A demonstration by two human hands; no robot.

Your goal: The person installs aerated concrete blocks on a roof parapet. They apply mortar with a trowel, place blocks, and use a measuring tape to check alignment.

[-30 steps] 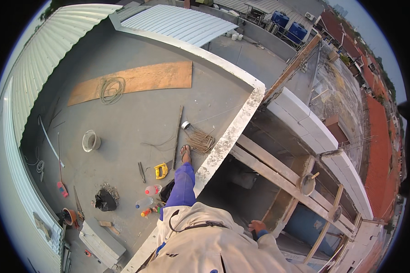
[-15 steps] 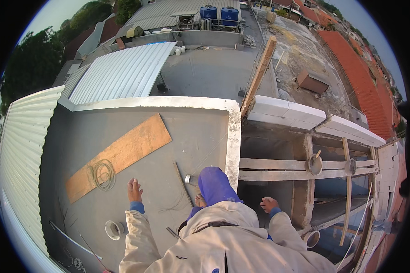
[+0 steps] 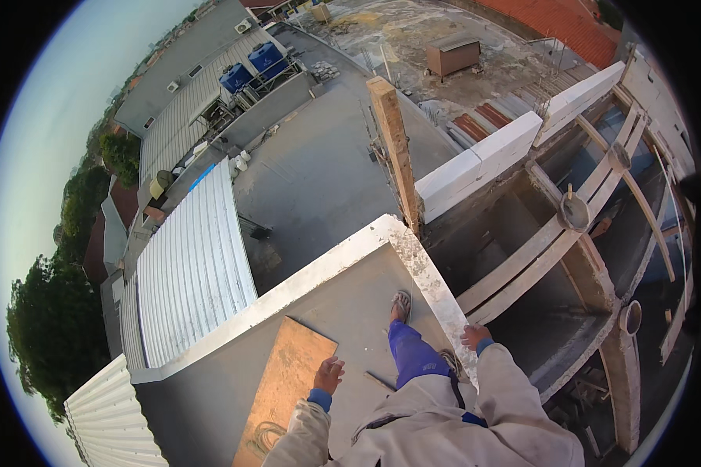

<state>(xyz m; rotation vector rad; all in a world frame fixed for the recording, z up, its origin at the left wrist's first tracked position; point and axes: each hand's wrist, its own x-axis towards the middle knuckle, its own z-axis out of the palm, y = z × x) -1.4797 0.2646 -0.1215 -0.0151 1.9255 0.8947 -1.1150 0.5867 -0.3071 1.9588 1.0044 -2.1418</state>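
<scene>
My left hand, loosely bent with fingers apart and holding nothing, is over the grey roof floor beside an orange-brown board, which has a coil of pale hose on it. My right hand, fingers slightly bent and seemingly empty, is at the white parapet; I cannot tell whether it touches it. My sandalled foot is on the floor inside the parapet's corner, with a thin bar lying nearby.
An upright timber post rises past the corner. Right lies an open drop crossed by planks holding round pans, beside white block walls. Corrugated sheets cover the left. A lower roof deck and blue tanks lie beyond.
The view has swung and moved toward the parapet corner. My foot has stepped forward, and both hands have come up, the right one now at the parapet.
</scene>
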